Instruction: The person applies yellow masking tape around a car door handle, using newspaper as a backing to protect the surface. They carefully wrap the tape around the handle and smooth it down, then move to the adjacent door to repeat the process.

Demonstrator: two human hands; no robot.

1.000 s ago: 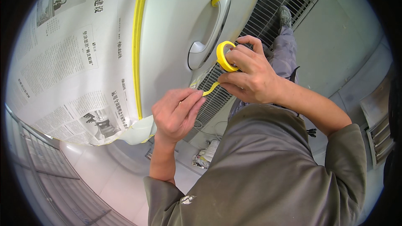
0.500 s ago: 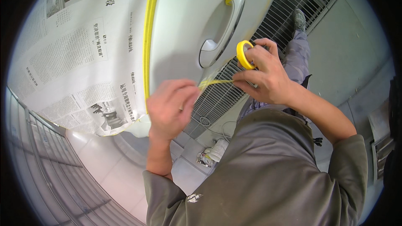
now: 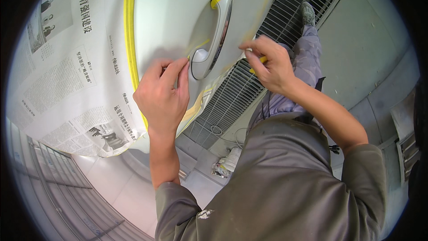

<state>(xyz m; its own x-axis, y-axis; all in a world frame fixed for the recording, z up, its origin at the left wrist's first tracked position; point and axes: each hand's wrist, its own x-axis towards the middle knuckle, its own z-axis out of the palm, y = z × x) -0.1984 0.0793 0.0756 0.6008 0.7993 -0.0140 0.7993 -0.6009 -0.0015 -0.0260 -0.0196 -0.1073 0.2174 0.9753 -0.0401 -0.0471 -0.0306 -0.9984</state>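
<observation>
A pale car door panel (image 3: 165, 22) stands before me, with a silver door handle (image 3: 223, 22) that has yellow tape around its far end. My left hand (image 3: 162, 91) is closed in a pinch beside the handle's near end. From its fingertips a short strip of yellow masking tape (image 3: 200, 44) reaches toward the handle recess. My right hand (image 3: 272, 64) is held off to the right of the handle, its fingers curled around a roll of yellow masking tape (image 3: 263, 60). Most of the roll is hidden by the palm and fingers.
Newspaper (image 3: 71, 80) covers the panel at left, edged by a line of yellow tape (image 3: 130, 31). A metal floor grating (image 3: 232, 102) runs beyond the door. A crumpled white bundle (image 3: 229, 163) and a thin cable (image 3: 218, 130) lie on the floor. My shoe (image 3: 307, 13) rests on the grating.
My hands have moved apart, and the tape between them is now a separate short strip at my left hand. The left hand has come up to the handle; the roll has turned into my right palm.
</observation>
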